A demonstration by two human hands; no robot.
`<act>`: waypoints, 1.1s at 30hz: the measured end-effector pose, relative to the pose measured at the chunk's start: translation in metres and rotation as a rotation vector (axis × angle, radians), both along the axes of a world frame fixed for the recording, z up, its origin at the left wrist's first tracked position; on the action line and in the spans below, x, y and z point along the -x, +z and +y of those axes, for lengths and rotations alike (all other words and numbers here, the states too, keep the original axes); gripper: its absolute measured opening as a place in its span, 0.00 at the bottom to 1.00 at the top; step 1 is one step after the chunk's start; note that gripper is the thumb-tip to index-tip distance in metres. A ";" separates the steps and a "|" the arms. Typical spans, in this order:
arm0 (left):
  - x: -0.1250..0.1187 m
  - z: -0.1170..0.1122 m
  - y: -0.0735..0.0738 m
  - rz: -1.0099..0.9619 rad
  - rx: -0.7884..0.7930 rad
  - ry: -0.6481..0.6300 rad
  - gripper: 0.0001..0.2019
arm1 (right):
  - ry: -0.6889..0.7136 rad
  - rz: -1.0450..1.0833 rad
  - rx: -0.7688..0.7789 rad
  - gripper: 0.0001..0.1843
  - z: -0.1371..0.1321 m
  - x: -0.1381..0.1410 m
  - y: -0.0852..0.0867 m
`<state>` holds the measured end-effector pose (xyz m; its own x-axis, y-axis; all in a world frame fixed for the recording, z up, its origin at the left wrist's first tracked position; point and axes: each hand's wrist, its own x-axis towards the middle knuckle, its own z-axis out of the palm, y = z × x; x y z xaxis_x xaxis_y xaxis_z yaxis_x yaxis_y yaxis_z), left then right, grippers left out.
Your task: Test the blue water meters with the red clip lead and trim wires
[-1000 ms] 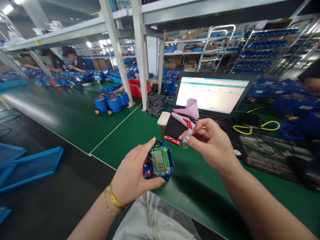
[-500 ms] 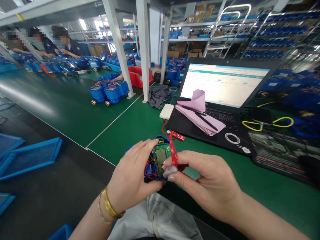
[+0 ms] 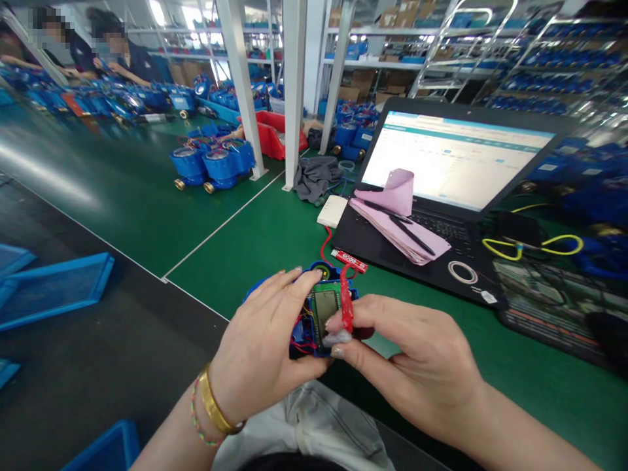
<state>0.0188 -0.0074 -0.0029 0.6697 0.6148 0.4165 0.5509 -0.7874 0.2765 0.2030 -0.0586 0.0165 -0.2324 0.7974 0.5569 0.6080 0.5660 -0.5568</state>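
Note:
My left hand (image 3: 262, 337) is wrapped round a blue meter (image 3: 295, 332) from its left side, thumb below and fingers over the top. Its open face shows a green circuit board with a grey display (image 3: 324, 307) and loose red, yellow and blue wires. Between thumb and fingers, my right hand (image 3: 415, 356) pinches the end of a red-wrapped cable (image 3: 347, 304) with a whitish, translucent piece (image 3: 337, 338) at its tip. That tip is at the lower right of the display; I cannot tell whether it touches the board. The right fingers partly hide the meter's right side.
A black laptop (image 3: 417, 226) bears pink papers (image 3: 397, 232) and a pen. A white box (image 3: 332, 210) and a red adapter board (image 3: 350, 260) lie beside it. Blue meters (image 3: 216, 163), a red bin (image 3: 269, 134) and a grey cloth (image 3: 316, 176) stand farther back. Co-workers sit far left.
The view has shifted slightly, and the meter with both hands appears a little farther right. Both hands keep their grip, with the red cable's tip still at the display's lower right.

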 end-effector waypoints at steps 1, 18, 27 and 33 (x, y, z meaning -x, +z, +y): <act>0.000 0.000 0.000 -0.001 -0.004 -0.001 0.38 | 0.002 -0.007 0.000 0.05 0.000 0.000 0.000; 0.001 0.000 -0.001 0.003 0.010 0.004 0.36 | 0.017 -0.055 -0.058 0.02 0.002 0.001 -0.002; 0.000 -0.001 0.001 -0.017 -0.023 0.005 0.34 | 0.052 -0.065 -0.169 0.03 0.002 0.000 -0.012; 0.001 0.001 0.001 -0.028 -0.036 -0.003 0.34 | 0.072 -0.075 -0.203 0.02 0.003 0.004 -0.012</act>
<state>0.0180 -0.0060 -0.0022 0.6589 0.5976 0.4569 0.5412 -0.7984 0.2638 0.1992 -0.0560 0.0043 -0.3316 0.6503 0.6835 0.5973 0.7055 -0.3814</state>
